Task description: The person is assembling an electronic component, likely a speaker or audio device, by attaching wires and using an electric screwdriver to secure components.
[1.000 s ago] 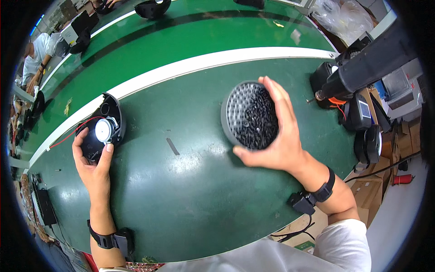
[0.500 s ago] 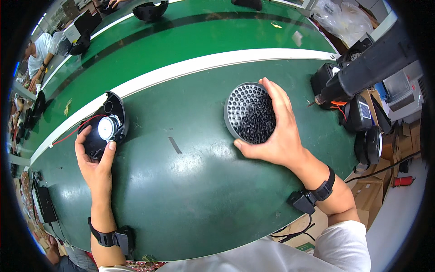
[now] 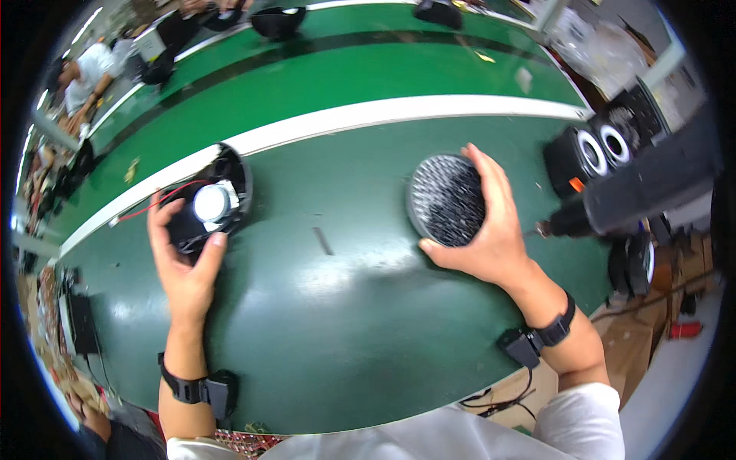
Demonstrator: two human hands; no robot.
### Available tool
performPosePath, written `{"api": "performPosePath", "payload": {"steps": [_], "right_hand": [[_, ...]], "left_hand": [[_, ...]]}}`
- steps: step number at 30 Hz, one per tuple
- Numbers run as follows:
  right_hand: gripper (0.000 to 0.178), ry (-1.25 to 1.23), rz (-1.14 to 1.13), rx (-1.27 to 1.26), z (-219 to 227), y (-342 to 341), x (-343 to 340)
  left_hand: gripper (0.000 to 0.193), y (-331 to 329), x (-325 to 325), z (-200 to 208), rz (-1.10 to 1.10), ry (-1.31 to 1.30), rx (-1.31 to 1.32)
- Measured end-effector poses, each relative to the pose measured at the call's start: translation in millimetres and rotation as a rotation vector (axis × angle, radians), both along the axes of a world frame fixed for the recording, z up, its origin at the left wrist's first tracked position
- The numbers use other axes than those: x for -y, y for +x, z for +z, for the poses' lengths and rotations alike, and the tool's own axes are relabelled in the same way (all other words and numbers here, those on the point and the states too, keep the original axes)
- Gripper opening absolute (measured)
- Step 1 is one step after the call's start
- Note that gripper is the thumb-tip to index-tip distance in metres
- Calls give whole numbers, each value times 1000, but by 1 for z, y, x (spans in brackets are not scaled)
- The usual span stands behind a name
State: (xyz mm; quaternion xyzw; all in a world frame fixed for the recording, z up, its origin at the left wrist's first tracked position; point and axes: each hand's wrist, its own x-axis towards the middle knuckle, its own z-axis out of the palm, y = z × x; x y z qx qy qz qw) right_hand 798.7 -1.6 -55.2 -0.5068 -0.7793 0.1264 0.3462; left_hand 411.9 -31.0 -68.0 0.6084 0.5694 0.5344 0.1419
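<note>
My left hand point(image 3: 190, 280) is closed on a black curved plastic housing point(image 3: 244, 188), thumb at its near edge and fingers over its left side. Inside that housing sits a small round speaker point(image 3: 210, 203) with a bright centre, and a red wire runs out to the left. On the right, my right hand point(image 3: 497, 241) wraps round the side of a shallow round dish point(image 3: 415, 211). Dimples line the dish, and many tiny black pieces, which look like screws, cover its right part; motion blur hides their exact shape. Both objects are over the green table point(image 3: 360, 345).
A black cylindrical power screwdriver point(image 3: 629, 195) juts in from the right, its tip near my right hand. Behind it stand black units with white rings point(image 3: 590, 152). A dark strip point(image 3: 323, 241) lies mid-table. Beyond the white rail point(image 3: 368, 116) runs a bright green belt; a co-worker point(image 3: 92, 77) is far left.
The whole view has shifted, so the table and both hands appear farther right. The power screwdriver has swung lower, closer to me. Both hands keep their holds.
</note>
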Motion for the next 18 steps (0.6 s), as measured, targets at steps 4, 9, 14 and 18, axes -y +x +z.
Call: {"api": "performPosePath", "payload": {"steps": [4, 9, 14, 18], "right_hand": [[116, 9, 3, 38, 7, 1, 1], [120, 74, 13, -193, -3, 1, 1], [118, 184, 37, -84, 1, 6, 0], [116, 272, 43, 3, 6, 5, 1]], "left_hand": [[58, 4, -2, -1, -56, 19, 3], [58, 5, 1, -4, -119, 2, 89], [55, 12, -1, 0, -94, -32, 168], [57, 5, 0, -2, -46, -24, 24]]}}
